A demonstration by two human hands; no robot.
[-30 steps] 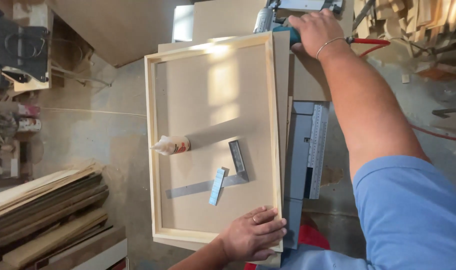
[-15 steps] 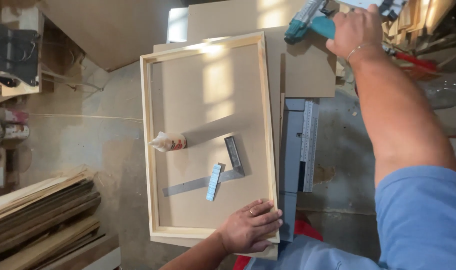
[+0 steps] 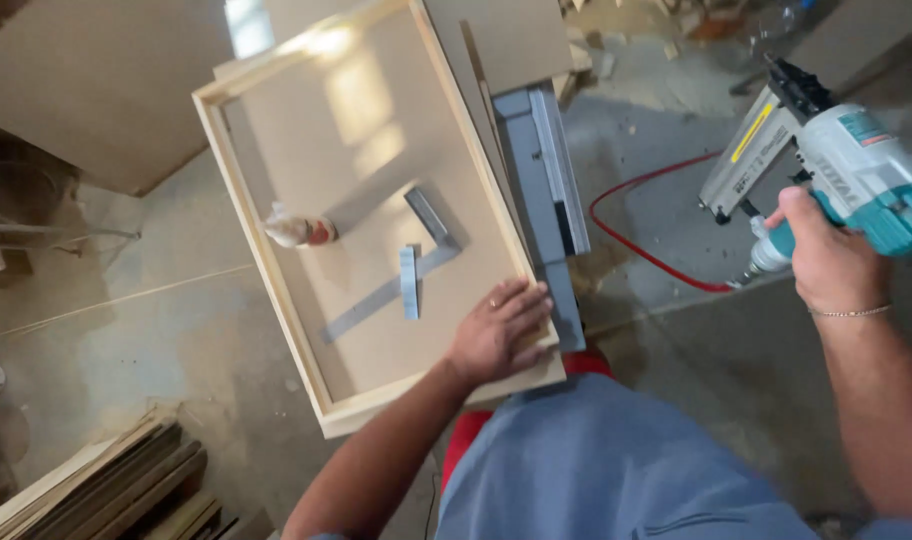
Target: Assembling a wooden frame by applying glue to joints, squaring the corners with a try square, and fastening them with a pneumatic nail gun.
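The nail gun [image 3: 826, 165] is teal and grey, with a yellow stripe along its long silver part and a black tip. The right hand [image 3: 824, 262] is closed tight around its handle and holds it up in the air, off to the right, above the grey floor [image 3: 696, 340] and a red hose [image 3: 646, 225]. The left hand [image 3: 498, 330] is open and flat, with its fingers spread, and it presses down on the near right corner of a wooden frame [image 3: 276, 290]. The frame is pale wood, shaped like a shallow tray with thin raised sides and a flat board inside. On that board lie a glue bottle [image 3: 298, 229], a metal square [image 3: 401, 270] and a strip of nails [image 3: 408, 283]. A grey metal bar [image 3: 551, 190] sits just beside the right side of the frame. The nail gun is well apart from the frame and from the left hand, with the grey bar and the red hose between them.
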